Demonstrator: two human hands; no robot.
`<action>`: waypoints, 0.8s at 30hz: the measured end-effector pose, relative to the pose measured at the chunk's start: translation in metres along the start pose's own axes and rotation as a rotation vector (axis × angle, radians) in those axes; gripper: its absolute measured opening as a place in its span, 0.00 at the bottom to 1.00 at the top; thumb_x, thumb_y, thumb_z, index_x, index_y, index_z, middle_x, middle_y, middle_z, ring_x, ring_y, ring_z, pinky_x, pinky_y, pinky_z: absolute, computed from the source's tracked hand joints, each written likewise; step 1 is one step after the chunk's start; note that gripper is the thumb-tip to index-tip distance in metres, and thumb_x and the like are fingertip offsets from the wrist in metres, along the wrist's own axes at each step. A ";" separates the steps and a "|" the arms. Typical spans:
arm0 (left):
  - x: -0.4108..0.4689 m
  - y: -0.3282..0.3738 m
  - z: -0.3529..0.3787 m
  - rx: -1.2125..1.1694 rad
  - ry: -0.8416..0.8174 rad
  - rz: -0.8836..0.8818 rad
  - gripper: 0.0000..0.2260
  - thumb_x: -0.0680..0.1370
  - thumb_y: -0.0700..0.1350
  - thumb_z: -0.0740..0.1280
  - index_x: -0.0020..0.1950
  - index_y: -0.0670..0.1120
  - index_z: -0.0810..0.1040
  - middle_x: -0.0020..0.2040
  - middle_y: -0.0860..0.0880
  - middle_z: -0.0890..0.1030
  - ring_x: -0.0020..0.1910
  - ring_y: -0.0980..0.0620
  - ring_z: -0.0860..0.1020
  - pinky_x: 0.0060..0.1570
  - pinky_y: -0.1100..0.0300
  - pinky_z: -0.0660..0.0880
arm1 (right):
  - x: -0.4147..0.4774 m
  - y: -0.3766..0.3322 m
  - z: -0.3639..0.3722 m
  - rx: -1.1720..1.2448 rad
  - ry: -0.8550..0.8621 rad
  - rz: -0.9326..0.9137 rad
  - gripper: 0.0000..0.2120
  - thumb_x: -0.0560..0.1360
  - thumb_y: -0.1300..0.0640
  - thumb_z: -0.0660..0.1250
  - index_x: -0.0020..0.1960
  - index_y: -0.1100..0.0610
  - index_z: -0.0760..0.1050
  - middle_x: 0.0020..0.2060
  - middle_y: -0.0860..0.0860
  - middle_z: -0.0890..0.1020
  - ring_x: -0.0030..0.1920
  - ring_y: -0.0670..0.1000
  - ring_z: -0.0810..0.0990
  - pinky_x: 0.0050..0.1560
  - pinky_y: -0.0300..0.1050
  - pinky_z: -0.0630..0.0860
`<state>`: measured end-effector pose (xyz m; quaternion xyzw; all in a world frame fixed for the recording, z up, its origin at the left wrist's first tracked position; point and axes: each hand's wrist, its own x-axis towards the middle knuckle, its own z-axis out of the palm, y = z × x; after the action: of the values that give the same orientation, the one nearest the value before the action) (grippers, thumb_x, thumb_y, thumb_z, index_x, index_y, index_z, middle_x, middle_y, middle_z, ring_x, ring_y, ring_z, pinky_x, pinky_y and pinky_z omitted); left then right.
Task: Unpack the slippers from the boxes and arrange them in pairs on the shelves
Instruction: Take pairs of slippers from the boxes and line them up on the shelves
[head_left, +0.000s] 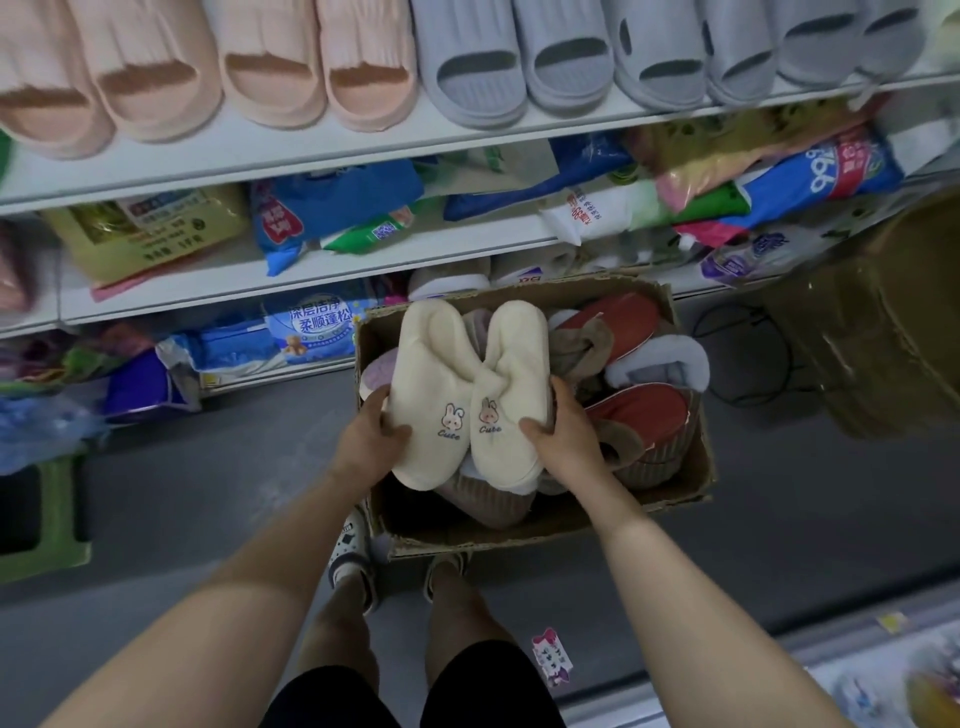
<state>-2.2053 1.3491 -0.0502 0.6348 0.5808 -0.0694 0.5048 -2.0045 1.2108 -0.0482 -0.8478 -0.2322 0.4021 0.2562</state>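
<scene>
Black shorts (483, 691) are worn at bottom centre, 2 pale perforated clogs (351, 545) are seen just above, and both arms (218, 613) are left bare.

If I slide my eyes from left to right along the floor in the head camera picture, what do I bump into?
Green stool → left hand → cream bunny slippers → right hand → red slipper → big brown carton.
</scene>
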 end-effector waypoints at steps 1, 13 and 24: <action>-0.002 0.001 -0.002 -0.001 0.008 0.007 0.27 0.79 0.43 0.65 0.76 0.49 0.60 0.62 0.41 0.75 0.59 0.40 0.74 0.58 0.50 0.73 | 0.000 -0.003 -0.001 0.039 -0.008 0.025 0.33 0.76 0.56 0.67 0.77 0.49 0.57 0.71 0.53 0.68 0.70 0.56 0.69 0.68 0.53 0.68; -0.054 -0.004 -0.083 -0.202 0.088 0.233 0.26 0.79 0.40 0.63 0.76 0.51 0.62 0.66 0.44 0.75 0.56 0.46 0.76 0.60 0.48 0.73 | -0.073 -0.066 -0.018 0.172 0.116 -0.210 0.25 0.81 0.61 0.60 0.75 0.49 0.62 0.71 0.47 0.70 0.69 0.50 0.68 0.67 0.49 0.68; -0.132 0.001 -0.230 -0.404 0.210 0.567 0.22 0.80 0.36 0.62 0.72 0.51 0.68 0.54 0.45 0.81 0.49 0.50 0.80 0.51 0.53 0.78 | -0.158 -0.201 -0.010 0.284 0.265 -0.513 0.24 0.80 0.60 0.62 0.74 0.47 0.66 0.65 0.47 0.75 0.62 0.49 0.75 0.64 0.50 0.74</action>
<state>-2.3610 1.4269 0.1494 0.6618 0.4324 0.2551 0.5567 -2.1239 1.2665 0.1710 -0.7624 -0.3446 0.2387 0.4929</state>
